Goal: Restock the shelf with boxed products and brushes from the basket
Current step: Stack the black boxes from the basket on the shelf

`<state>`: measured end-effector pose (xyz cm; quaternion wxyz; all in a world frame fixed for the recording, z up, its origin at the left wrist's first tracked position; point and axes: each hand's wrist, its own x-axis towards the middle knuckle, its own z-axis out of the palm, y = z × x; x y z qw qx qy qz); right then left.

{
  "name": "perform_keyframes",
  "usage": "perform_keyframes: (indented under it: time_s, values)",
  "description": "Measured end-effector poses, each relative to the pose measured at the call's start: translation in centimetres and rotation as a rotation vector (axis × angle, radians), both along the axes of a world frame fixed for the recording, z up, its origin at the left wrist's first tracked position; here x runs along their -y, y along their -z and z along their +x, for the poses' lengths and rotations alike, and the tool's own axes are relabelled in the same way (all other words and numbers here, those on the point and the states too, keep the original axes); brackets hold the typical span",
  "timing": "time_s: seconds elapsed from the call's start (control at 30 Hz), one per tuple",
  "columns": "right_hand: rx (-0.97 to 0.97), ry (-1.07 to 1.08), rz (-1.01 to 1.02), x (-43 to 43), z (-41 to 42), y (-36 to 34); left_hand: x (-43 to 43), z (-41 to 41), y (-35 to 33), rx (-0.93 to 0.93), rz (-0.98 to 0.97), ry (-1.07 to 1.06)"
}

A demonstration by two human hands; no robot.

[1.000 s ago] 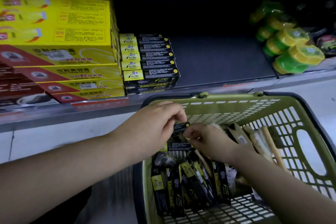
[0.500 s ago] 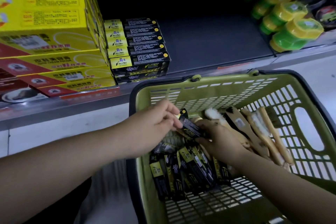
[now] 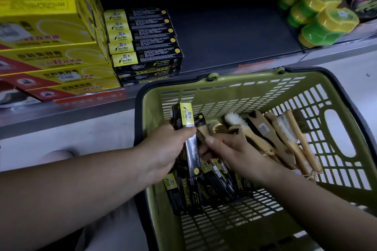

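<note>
Here the left fingers (image 3: 183, 131) curl round a small bunch of held boxes (image 3: 186, 117), black and yellow. The left hand (image 3: 163, 153) stands them upright over the near-left part of the basket (image 3: 224, 96), probably so that more can be gathered before one trip up. The right fingers (image 3: 208, 140) bend down beside that bunch, into the loose boxes (image 3: 216, 179) on the basket floor. Whether the right hand (image 3: 234, 151) pinches one, I cannot tell.

The brushes (image 3: 285, 134) lie untouched along the right side, sorted apart from the boxes. Beyond the rim, the shelf (image 3: 234, 36) has a bare dark stretch beside the stacked boxes (image 3: 146, 47) of the same kind, the likely spot for these. Yellow cartons (image 3: 47, 26) and green tubs (image 3: 326, 24) flank it.
</note>
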<state>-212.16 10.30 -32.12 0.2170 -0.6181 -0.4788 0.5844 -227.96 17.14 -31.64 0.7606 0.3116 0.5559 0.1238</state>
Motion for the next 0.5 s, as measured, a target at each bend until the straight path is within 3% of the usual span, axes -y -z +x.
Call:
perform_keyframes:
  time_s: [0.07, 0.13, 0.23, 0.37, 0.5]
  values:
    - [0.302, -0.061, -0.059, -0.5, 1.2, 2.1, 0.2, 0.2, 0.1, 0.016, 0.008, 0.019]
    - [0.639, -0.357, -0.110, -0.3, 1.5, 4.2, 0.2, 0.1, 0.5, 0.002, 0.030, 0.049]
    - [0.793, -0.592, -0.158, 0.6, 0.9, 6.7, 0.2, -0.1, -0.2, -0.001, 0.016, 0.112]
    - [0.798, -0.480, -0.125, 1.3, 0.7, 7.5, 0.2, -0.2, -0.4, -0.001, 0.021, 0.156]
    - [0.499, -0.169, -0.143, 1.2, 1.9, 4.6, 0.3, -0.3, -0.5, 0.029, 0.006, 0.177]
